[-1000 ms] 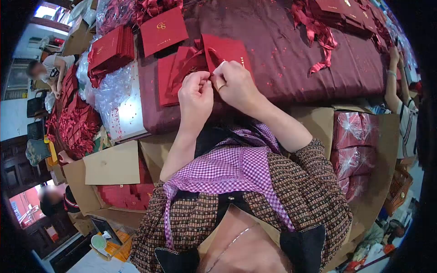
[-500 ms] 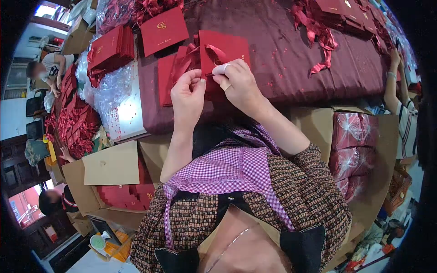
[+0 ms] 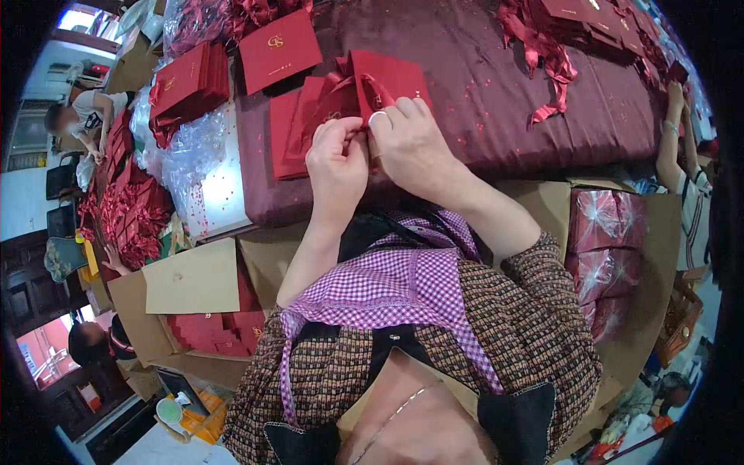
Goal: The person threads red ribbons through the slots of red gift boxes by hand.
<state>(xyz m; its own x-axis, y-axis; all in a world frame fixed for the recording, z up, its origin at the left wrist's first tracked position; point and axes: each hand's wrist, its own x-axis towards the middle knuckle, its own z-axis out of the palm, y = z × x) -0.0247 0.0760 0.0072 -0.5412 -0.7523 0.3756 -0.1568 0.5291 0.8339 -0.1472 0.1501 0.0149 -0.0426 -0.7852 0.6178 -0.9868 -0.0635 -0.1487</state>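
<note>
Two hands meet at the near edge of the table, fingertips pressed together. The left hand (image 3: 337,167) is curled shut, thumb against forefinger, pinching the end of a red ribbon (image 3: 370,84). The right hand (image 3: 411,143), with a ring on one finger, is closed on the same ribbon just beside it, knuckles up. The pinched bit itself is mostly hidden by the fingers. From there the ribbon runs up in a loop onto a red card (image 3: 397,76), which is tilted and leans just beyond the right hand's fingertips.

Under and beside that card lie a few more flat red cards (image 3: 288,132), overlapping, all on a dark maroon cloth (image 3: 480,101) that covers the table. Further back on the cloth sits a single card with a gold mark (image 3: 277,50). To its left is a neat stack of cards (image 3: 186,81), resting on crumpled clear plastic (image 3: 194,159).

Far up the cloth, to the right, a heap of loose ribbons (image 3: 542,50) trails down. Below the table's edge on the left stands an open cardboard box (image 3: 194,279) with red cards inside. On the right, wrapped red packs (image 3: 604,256) fill another box. Another person's arm (image 3: 673,136) reaches to the table at the far right, and a seated person (image 3: 77,116) works at the far left.
</note>
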